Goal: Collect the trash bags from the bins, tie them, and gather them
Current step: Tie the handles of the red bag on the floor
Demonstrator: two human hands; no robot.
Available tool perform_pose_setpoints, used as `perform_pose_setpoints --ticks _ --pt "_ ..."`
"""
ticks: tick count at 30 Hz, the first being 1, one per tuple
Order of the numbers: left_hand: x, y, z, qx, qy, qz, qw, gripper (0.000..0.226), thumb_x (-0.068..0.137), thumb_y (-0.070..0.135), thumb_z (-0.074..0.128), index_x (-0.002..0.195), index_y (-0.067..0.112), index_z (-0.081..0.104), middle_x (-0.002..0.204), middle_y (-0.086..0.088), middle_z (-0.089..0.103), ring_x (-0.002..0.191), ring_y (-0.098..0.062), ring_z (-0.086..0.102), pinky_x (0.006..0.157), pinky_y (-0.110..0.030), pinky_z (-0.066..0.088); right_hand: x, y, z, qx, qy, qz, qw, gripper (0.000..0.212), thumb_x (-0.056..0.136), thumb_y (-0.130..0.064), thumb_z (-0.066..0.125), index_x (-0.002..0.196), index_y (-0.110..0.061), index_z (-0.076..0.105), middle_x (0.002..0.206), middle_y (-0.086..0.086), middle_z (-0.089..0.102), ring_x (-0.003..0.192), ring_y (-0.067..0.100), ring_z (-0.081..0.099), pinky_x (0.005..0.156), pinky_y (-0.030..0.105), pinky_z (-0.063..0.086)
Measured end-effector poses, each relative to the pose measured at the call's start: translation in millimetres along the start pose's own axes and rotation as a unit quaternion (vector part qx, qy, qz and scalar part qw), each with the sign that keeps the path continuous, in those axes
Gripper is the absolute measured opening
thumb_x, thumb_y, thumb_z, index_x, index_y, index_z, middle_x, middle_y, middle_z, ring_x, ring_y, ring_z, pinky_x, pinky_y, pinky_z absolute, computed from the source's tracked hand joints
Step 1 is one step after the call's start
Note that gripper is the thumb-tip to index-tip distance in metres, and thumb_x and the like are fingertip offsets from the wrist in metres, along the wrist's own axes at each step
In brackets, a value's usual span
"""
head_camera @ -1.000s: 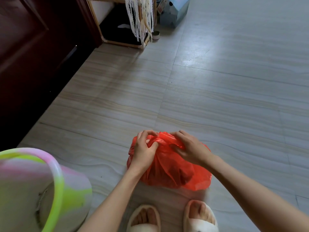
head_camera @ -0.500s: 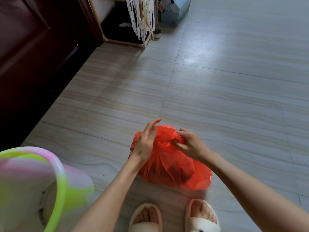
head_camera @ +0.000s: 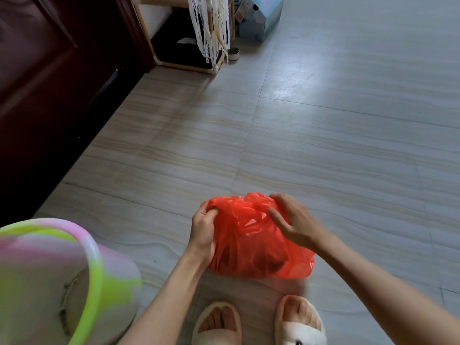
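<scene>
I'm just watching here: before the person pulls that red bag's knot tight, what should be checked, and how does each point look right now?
1. Red bag resting on the floor: ok.
2. Left hand gripping the bag's top edge: ok, fingers curled into the plastic.
3. Right hand gripping the other side: cannot tell, its fingers lie over the bunched top.
4. Knot already formed: cannot tell, the hands cover the top.
5. Contents kept inside: ok, nothing spilled beside the bag.
6. Bin out of the way: ok, it stands apart to the left.
</scene>
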State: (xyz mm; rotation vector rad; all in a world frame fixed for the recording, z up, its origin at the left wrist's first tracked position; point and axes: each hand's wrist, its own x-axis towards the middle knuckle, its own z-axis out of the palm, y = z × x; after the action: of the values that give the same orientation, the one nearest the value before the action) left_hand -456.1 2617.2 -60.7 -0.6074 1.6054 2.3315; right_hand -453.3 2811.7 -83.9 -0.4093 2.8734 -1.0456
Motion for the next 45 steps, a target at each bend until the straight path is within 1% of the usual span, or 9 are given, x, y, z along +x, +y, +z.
perform_pose_setpoints --ticks 4,9,15,19,22,27,33,37,45 --pt "-5 6 -1 -0.016 0.048 -0.003 0.999 0.034 0.089 -0.009 0.029 0.086 0.002 0.061 0.073 -0.007 0.073 0.074 -0.021 0.069 0.068 -0.025 0.057 1 -4 -3 -0.059 0.057 -0.014 0.997 0.044 0.093 -0.030 0.027 0.101 -0.001 0.060 0.086 0.015 0.063 0.083 0.032 0.061 0.075 0.027 0.037" --pt "-7 15 -18 0.378 0.101 0.134 0.910 0.044 0.087 -0.008 0.038 0.118 0.012 0.061 0.107 0.002 0.063 0.088 -0.008 0.058 0.073 -0.004 0.042 3 -6 -7 -0.101 0.110 0.041 0.988 0.044 0.091 -0.027 0.026 0.099 -0.001 0.060 0.088 0.018 0.067 0.083 0.033 0.064 0.070 0.034 0.048" --pt "-24 25 -19 0.508 0.138 0.188 0.829 0.041 0.083 -0.009 0.038 0.110 0.010 0.063 0.107 -0.014 0.068 0.101 -0.032 0.059 0.081 -0.030 0.042 5 -14 -11 -0.245 0.128 0.061 0.959 0.049 0.071 -0.010 0.031 0.110 -0.004 0.060 0.083 0.010 0.070 0.072 0.029 0.066 0.061 0.036 0.050" --pt "-32 32 -17 0.427 0.140 0.103 0.887 0.033 0.087 -0.007 0.039 0.113 0.009 0.054 0.086 -0.011 0.063 0.078 -0.027 0.062 0.055 -0.018 0.046 1 -16 -12 -0.248 0.157 0.074 0.953 0.048 0.073 -0.010 0.030 0.109 -0.005 0.062 0.081 0.010 0.070 0.072 0.032 0.063 0.058 0.036 0.048" --pt "-30 43 -15 0.168 0.101 -0.031 0.980 0.038 0.086 -0.012 0.036 0.115 0.009 0.048 0.074 -0.009 0.058 0.055 -0.015 0.060 0.045 -0.021 0.049 -2 -19 -15 -0.172 0.165 0.126 0.963 0.028 0.085 -0.009 0.043 0.105 -0.006 0.062 0.093 0.014 0.069 0.086 0.035 0.058 0.067 0.039 0.046" --pt "-31 53 -13 0.112 0.096 -0.069 0.987 0.042 0.084 -0.017 0.031 0.112 0.010 0.048 0.067 -0.012 0.053 0.037 -0.006 0.054 0.038 -0.015 0.044 -2 -22 -15 -0.098 0.157 0.197 0.963 0.015 0.090 -0.010 0.049 0.097 -0.006 0.061 0.096 0.017 0.066 0.097 0.034 0.053 0.072 0.040 0.043" --pt "-28 47 -14 0.395 0.111 0.091 0.907 0.013 0.092 0.018 0.051 0.095 0.011 0.062 0.085 -0.010 0.067 0.084 -0.025 0.064 0.073 -0.030 0.047 6 -28 -25 0.101 0.249 0.338 0.902 0.016 0.086 -0.012 0.056 0.093 -0.008 0.070 0.094 0.017 0.071 0.095 0.034 0.064 0.083 0.036 0.045" --pt "-28 46 -15 0.532 0.062 0.120 0.836 0.022 0.094 0.029 0.048 0.099 0.016 0.065 0.090 -0.010 0.069 0.092 -0.029 0.061 0.073 -0.029 0.041 11 -26 -25 0.317 0.263 0.390 0.823 0.012 0.082 -0.012 0.056 0.074 -0.017 0.064 0.082 0.010 0.068 0.086 0.031 0.067 0.087 0.048 0.052" --pt "-25 48 -11 0.490 0.040 0.254 0.833 0.026 0.092 0.032 0.050 0.108 0.021 0.068 0.114 0.000 0.056 0.110 -0.015 0.052 0.095 -0.023 0.039 -1 -43 -30 0.220 0.145 0.212 0.941 0.045 0.085 -0.017 0.059 0.128 -0.013 0.049 0.107 0.003 0.052 0.105 0.023 0.055 0.099 0.034 0.042"
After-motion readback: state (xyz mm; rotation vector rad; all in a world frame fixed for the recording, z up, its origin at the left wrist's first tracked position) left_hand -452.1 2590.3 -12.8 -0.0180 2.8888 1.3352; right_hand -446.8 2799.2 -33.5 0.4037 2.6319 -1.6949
